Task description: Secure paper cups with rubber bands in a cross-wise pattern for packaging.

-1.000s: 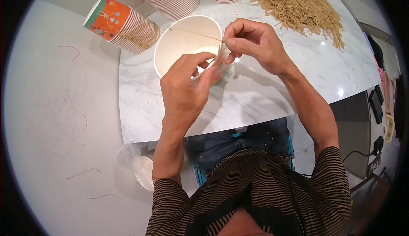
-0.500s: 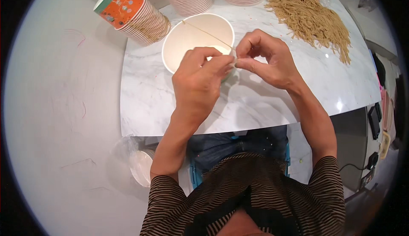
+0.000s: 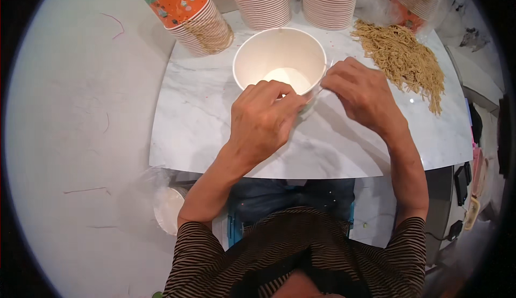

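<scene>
A large white-lined paper tub [image 3: 257, 56] stands tilted toward me, its mouth facing me. My left hand [image 3: 263, 114] is closed at the tub's near rim, thumb and fingers pinched together; what lies between them is hidden. Just right of the tub, my right hand [image 3: 365, 92] has its fingertips pinched on a thin pale strand, of which only a short piece shows near the rim. A heap of tan cords [image 3: 403, 56] lies on the table beyond my right hand.
Stacked orange and green paper tubs [image 3: 174, 2] lean at the far left, with tan cords draped over them. More stacks [image 3: 260, 5] [image 3: 329, 8] stand behind. Clear plastic wraps tubs at the far right. Below the white marbled table's [image 3: 199, 115] left edge sits another bagged tub [image 3: 169, 209].
My hands have moved apart, the right one away to the right. The tan cord stretched across the tub's mouth no longer shows there. The whole view has shifted, bringing more of the back into sight.
</scene>
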`<state>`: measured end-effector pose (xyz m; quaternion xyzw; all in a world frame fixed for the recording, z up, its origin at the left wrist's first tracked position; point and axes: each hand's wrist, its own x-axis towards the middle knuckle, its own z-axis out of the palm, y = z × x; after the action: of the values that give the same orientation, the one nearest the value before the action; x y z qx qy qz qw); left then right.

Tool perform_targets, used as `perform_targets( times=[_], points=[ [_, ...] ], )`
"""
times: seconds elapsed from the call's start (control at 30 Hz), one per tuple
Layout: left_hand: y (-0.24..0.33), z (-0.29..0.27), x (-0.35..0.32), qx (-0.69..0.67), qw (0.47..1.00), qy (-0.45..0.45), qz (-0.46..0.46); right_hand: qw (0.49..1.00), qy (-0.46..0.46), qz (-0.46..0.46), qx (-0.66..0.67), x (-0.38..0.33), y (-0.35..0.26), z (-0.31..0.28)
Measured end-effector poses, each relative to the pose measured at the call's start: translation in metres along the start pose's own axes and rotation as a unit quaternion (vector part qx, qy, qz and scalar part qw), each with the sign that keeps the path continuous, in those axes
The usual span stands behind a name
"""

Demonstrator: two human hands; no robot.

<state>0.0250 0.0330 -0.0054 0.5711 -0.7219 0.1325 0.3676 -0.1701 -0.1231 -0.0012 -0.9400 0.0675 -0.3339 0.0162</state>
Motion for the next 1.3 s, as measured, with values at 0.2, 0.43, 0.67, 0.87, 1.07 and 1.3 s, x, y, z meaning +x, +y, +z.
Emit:
perform_targets(
  times=[0.2, 0.43, 0.67, 0.87, 1.07, 1.3],
  points=[
    [-0.009, 0.010, -0.008, -0.007, 0.999, 0.037, 0.007, 0.998, -0.031, 0.019, -0.048, 0.001, 0.025, 0.008],
    [-0.012, 0.014, -0.004, -0.002, 1.000, 0.030, 0.008, 0.994, 0.018, 0.092, 0.053, 0.002, 0.024, 0.034],
    [-0.013, 0.016, -0.004, 0.024, 0.998, 0.008, 0.056, 0.985, 0.028, 0.099, 0.135, 0.010, 0.041, 0.044],
    [-0.024, 0.014, -0.009, 0.014, 0.996, 0.040, 0.080, 0.933, -0.072, 0.179, 0.304, -0.020, 0.039, 0.078],
    [-0.027, 0.019, -0.007, -0.006, 0.996, 0.083, -0.006, 0.992, -0.037, 0.065, 0.099, -0.012, -0.001, 0.066],
    [-0.036, 0.033, -0.012, 0.061, 0.994, 0.083, -0.044, 0.988, 0.087, 0.014, 0.131, -0.010, -0.003, 0.070]
  ],
)
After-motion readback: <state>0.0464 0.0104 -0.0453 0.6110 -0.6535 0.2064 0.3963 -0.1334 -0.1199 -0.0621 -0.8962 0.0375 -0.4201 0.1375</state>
